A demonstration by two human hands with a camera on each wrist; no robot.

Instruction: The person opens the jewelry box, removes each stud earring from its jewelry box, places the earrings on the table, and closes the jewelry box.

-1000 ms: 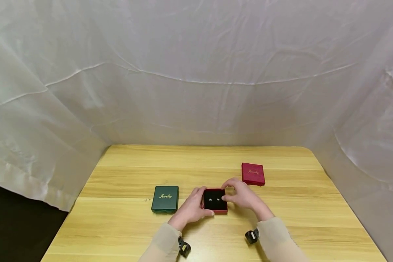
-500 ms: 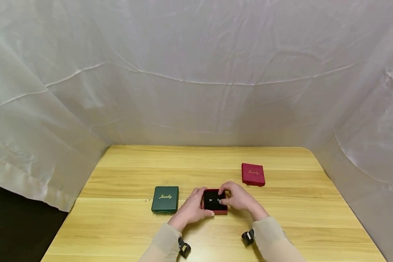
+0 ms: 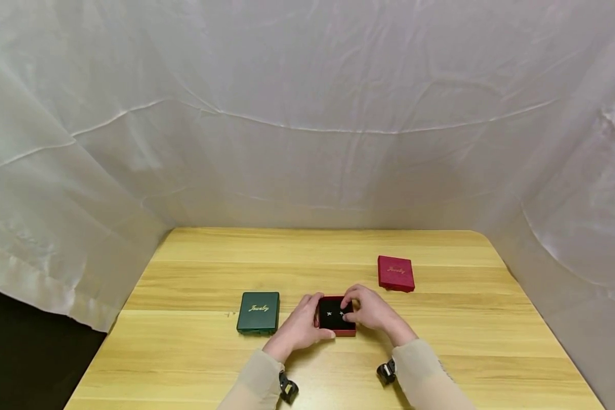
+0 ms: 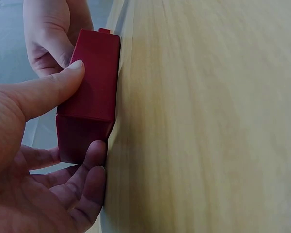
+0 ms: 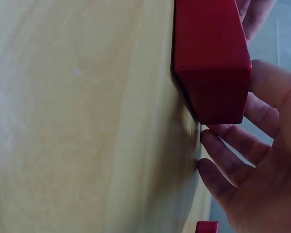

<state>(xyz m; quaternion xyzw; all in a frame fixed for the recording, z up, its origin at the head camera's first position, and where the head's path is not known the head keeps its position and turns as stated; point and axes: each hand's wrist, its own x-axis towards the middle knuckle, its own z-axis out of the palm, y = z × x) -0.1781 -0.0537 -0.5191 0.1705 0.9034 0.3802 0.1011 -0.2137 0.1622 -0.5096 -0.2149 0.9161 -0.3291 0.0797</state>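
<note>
A red jewelry box base (image 3: 345, 332) lies on the table, its black insert (image 3: 333, 324) facing up. Two small star-shaped earrings, the left one (image 3: 329, 314) and the right one (image 3: 341, 313), sit on the insert. My left hand (image 3: 299, 327) grips the box, thumb along its near wall and fingers at its left side. Over the box's right edge, my right hand (image 3: 371, 310) has thumb and index fingertip on either side of the right earring; whether they pinch it is too small to tell. In the right wrist view, the box wall (image 5: 211, 43) hides those fingertips.
A red lid marked "Jewelry" (image 3: 396, 273) lies farther back on the right. To the left of the hands is a dark green "Jewelry" box (image 3: 258, 312). The wooden table (image 3: 236, 256) is enclosed by pale cloth (image 3: 307, 159).
My right hand has moved a little left, from the box's right edge to the right earring, its thumb and index finger closing in. The left hand and the box have stayed in place.
</note>
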